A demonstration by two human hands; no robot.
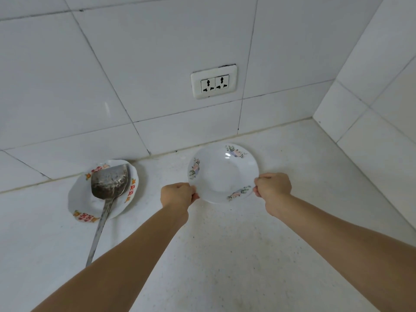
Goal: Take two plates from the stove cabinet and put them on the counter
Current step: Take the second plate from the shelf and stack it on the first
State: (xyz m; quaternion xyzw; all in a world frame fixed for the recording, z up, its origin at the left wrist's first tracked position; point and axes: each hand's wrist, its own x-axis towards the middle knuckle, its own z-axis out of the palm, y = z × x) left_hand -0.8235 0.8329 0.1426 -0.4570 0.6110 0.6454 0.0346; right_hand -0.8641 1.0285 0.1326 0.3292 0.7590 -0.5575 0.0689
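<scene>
Two hands hold one white plate (222, 174) over the pale desk (225, 255), near the back where the desk meets the tiled wall (135, 75). The left hand (177, 195) has a closed grip on the plate's left edge, and the right hand (273, 188) has a closed grip on its right edge, fingers curled around the rim. The plate is round, so it has no long side. Its hollow face looks up and a bit toward the person, and the far edge looks a little higher than the near edge. It has small pink flowers with green leaves painted in three spots on the rim. I cannot tell if the plate's bottom touches the desk or hangs just above it. Well to the left, another plate (85, 203) with red and orange marks sits on the desk by the wall. A metal spatula (110, 182) lies in it, blade toward the wall and long handle pointing back toward the person. A white double socket (214, 82) is on the wall above.
</scene>
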